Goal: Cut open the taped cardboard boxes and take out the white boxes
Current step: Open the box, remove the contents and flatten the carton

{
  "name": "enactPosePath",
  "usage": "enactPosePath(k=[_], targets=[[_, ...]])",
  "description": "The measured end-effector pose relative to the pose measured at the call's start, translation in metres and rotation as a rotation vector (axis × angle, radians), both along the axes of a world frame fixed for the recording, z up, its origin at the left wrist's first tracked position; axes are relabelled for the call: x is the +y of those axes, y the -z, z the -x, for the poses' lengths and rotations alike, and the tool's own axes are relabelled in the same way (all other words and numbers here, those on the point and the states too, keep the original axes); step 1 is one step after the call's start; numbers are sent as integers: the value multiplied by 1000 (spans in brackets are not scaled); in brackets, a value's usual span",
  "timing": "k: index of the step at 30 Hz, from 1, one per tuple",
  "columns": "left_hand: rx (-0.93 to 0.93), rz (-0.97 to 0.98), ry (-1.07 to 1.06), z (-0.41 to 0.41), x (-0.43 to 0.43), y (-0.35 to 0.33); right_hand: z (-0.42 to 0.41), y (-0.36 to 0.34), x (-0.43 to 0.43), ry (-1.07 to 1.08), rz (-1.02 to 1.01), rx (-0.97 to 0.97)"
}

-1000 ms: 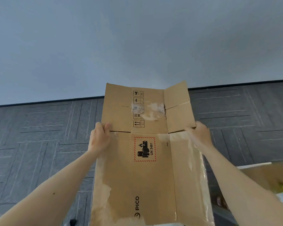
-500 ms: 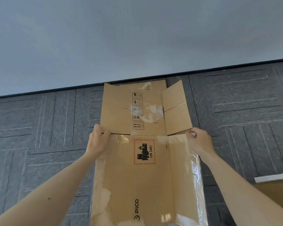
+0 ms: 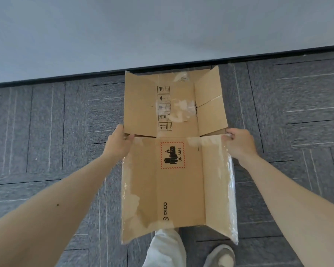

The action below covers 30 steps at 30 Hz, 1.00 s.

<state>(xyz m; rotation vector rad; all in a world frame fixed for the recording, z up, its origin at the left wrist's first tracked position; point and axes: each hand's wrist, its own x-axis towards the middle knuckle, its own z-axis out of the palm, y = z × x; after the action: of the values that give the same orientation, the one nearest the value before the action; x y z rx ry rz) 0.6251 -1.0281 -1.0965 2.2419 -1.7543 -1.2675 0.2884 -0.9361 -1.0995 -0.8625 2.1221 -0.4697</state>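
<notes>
1. Pale trouser leg (image 3: pixel 166 247) and a grey shoe (image 3: pixel 220 255) show at 6 o'clock, on the carpet (image 3: pixel 46 132), partly under the box's near edge.
2. Brown cardboard box (image 3: pixel 177 189), flattened and opened out, is held in the air in the middle of the view, its long axis running from 6 to 12 o'clock.
3. Clear tape (image 3: pixel 230 189) clings along its 3 o'clock edge, and more torn tape sits along its 9 o'clock edge.
4. A PICO print (image 3: pixel 165 211) lies on the near panel; a red-bordered UN 3481 label (image 3: pixel 172 155) lies beyond it, towards 12.
5. The left hand (image 3: pixel 119 145) grips the box's 9 o'clock edge at the cross fold, thumb on the upper face and fingers curled beneath.
6. The right hand (image 3: pixel 239 144) pinches the 3 o'clock edge at the same fold, fingers curled over cardboard and tape.
7. Past the hands, the far flaps carry a column of handling symbols (image 3: pixel 164 107) and a scrap of tape.
8. A black skirting (image 3: pixel 66 79) runs across at 12 o'clock, with a grey wall (image 3: pixel 123 26) above it.
</notes>
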Motion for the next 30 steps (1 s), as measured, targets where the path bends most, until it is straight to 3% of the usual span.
enactPosePath(k=[7,12,15,25,30], targets=[[-42,51,29,16,-50,29,5,20,-54,-14,41,33],[-110,-134,89,17,-74,27,3,-2,-72,-139,-91,-23],[-124,-123,148,23,-74,12,4,-26,-66,-135,-95,4],[-95,94,320,81,-66,-135,18,-172,-28,-38,13,-38],[-45,163,474,147,-49,-249,38,-289,12,-53,85,134]])
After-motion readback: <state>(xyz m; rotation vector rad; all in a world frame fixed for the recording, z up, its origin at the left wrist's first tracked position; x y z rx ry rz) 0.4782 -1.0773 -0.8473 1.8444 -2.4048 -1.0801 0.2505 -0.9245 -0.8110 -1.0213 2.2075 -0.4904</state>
